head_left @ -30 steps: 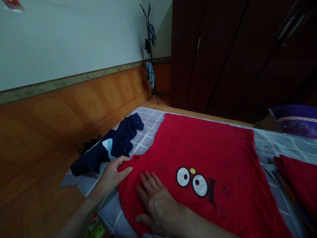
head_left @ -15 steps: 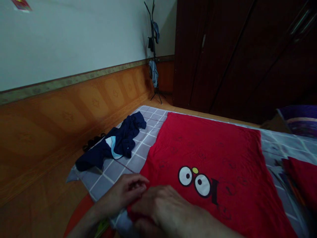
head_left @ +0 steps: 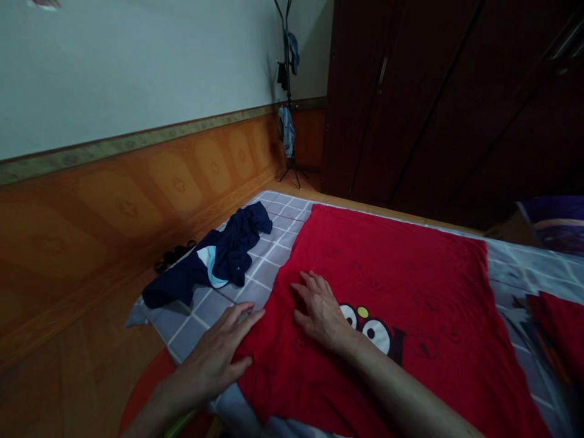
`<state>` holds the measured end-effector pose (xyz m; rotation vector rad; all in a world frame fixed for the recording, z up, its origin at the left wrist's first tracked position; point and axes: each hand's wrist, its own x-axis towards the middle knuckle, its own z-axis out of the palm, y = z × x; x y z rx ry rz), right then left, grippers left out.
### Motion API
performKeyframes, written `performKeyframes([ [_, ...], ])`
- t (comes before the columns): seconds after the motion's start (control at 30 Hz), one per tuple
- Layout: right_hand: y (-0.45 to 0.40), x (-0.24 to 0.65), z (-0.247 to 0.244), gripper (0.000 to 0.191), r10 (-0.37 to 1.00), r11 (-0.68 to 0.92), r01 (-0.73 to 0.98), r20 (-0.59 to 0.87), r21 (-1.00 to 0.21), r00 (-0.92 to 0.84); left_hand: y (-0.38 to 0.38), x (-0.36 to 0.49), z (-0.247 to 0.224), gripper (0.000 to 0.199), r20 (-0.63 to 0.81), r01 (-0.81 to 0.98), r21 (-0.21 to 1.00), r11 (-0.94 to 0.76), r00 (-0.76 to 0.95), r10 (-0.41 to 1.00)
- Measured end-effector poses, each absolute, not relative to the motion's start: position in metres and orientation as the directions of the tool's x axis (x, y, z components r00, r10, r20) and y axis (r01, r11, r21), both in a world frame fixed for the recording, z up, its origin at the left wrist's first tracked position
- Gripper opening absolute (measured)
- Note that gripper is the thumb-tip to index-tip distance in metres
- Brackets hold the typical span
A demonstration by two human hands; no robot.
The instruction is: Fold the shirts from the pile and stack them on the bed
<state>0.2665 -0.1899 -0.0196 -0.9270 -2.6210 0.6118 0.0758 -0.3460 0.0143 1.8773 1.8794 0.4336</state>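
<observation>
A red garment, probably a T-shirt, lies spread flat with a cartoon print of big white eyes and a yellow dot. My right hand rests on it left of the eyes, fingers spread, its forearm covering part of the print. At the garment's left edge is my left hand, open, thumb and fingers apart, with nothing in it. Beneath everything is a grey bedsheet with white grid lines. A crumpled navy garment with a white and light-blue patch lies beyond my left hand.
Folded red cloth sits at the right edge. A black coat stand holding clothes stands in the far corner, beside a dark wardrobe. Something red and round is below the bed's near left edge. A purple bundle lies far right.
My hands, close together at the garment's near left corner before, have moved apart. The right one went forward onto the red cloth and opened; the near corner now lies spread out.
</observation>
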Motion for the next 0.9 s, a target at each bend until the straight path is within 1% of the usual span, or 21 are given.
performKeyframes([
  [0.07, -0.191, 0.264, -0.023, 0.052, 0.655, 0.7, 0.513, 0.16, -0.496, -0.739, -0.342, 0.082, 0.013, 0.065, -0.031, 0.879, 0.474, -0.049, 0.073, 0.997],
  [0.13, -0.191, 0.263, -0.025, 0.047, 0.662, 0.7, 0.503, 0.195, -0.506, -0.724, -0.337, 0.089, 0.012, 0.052, 0.041, 0.867, 0.483, -0.121, 0.116, 0.992],
  [0.2, -0.192, 0.261, -0.025, 0.041, 0.664, 0.703, 0.491, 0.226, -0.515, -0.713, -0.333, 0.093, 0.011, 0.035, 0.105, 0.828, 0.542, -0.142, 0.101, 0.989],
  [0.27, -0.192, 0.26, -0.024, 0.036, 0.659, 0.705, 0.468, 0.249, -0.534, -0.709, -0.331, 0.094, 0.01, 0.026, 0.128, 0.759, 0.642, -0.108, 0.033, 0.991],
  [0.33, -0.192, 0.258, -0.023, 0.031, 0.652, 0.704, 0.433, 0.269, -0.563, -0.709, -0.33, 0.093, 0.011, 0.023, 0.097, 0.665, 0.746, -0.031, -0.062, 0.993],
  [0.4, -0.193, 0.258, -0.022, 0.029, 0.647, 0.7, 0.407, 0.28, -0.587, -0.709, -0.33, 0.092, 0.011, 0.022, 0.041, 0.575, 0.817, 0.045, -0.135, 0.99],
  [0.47, -0.193, 0.257, -0.022, 0.028, 0.647, 0.698, 0.403, 0.28, -0.592, -0.709, -0.331, 0.091, 0.012, 0.022, -0.001, 0.517, 0.852, 0.084, -0.159, 0.987],
  [0.53, -0.194, 0.257, -0.022, 0.028, 0.653, 0.695, 0.424, 0.264, -0.58, -0.71, -0.332, 0.09, 0.013, 0.021, -0.021, 0.49, 0.867, 0.091, -0.147, 0.989],
  [0.63, -0.196, 0.256, -0.018, 0.028, 0.65, 0.705, 0.46, 0.233, -0.54, -0.723, -0.333, 0.089, 0.014, 0.022, -0.026, 0.473, 0.877, 0.086, -0.132, 0.991],
  [0.7, -0.197, 0.254, -0.013, 0.023, 0.641, 0.722, 0.485, 0.214, -0.493, -0.737, -0.333, 0.088, 0.015, 0.022, -0.024, 0.472, 0.877, 0.084, -0.131, 0.991],
  [0.8, -0.198, 0.248, -0.005, 0.015, 0.633, 0.749, 0.538, 0.174, -0.387, -0.755, -0.332, 0.087, 0.015, 0.022, -0.027, 0.481, 0.873, 0.079, -0.114, 0.993],
  [0.9, -0.196, 0.241, -0.002, 0.013, 0.616, 0.778, 0.566, 0.153, -0.272, -0.773, -0.332, 0.087, 0.013, 0.02, -0.023, 0.507, 0.859, 0.072, -0.103, 0.994],
])
